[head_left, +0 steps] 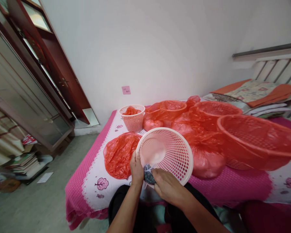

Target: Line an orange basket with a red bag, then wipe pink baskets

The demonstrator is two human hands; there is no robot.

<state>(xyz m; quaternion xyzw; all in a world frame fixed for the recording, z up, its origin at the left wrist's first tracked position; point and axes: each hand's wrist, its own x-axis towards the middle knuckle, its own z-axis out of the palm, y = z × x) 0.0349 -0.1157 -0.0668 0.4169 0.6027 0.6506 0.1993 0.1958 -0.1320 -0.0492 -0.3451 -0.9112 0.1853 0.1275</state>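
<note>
White walls (147,48) close in a room with a brown door (63,74) at the left, and a bed (89,184) in a pink and white cover stands against the far wall. Before the person's lap, at the bed's near edge, a pale pink basket (176,150) is tilted so that its mouth faces up towards the person. The left hand (137,170) grips its rim on the left side. The right hand (166,184) is closed around a small grey wad (149,177) at the lower part of the rim; what the wad is made of is too blurred to tell. Just left of the basket, a crumpled red plastic bag (121,157) lies on the bed. Near the bed's far left corner, a smaller basket (134,123) stands upright with red plastic (131,111) inside. Towards the right, a red-wrapped bundle (207,161) sits beside a large basket covered in red plastic (257,147). Folded bedding (257,92) lies by the bed's far right corner, next to a white headboard (278,69)
</note>
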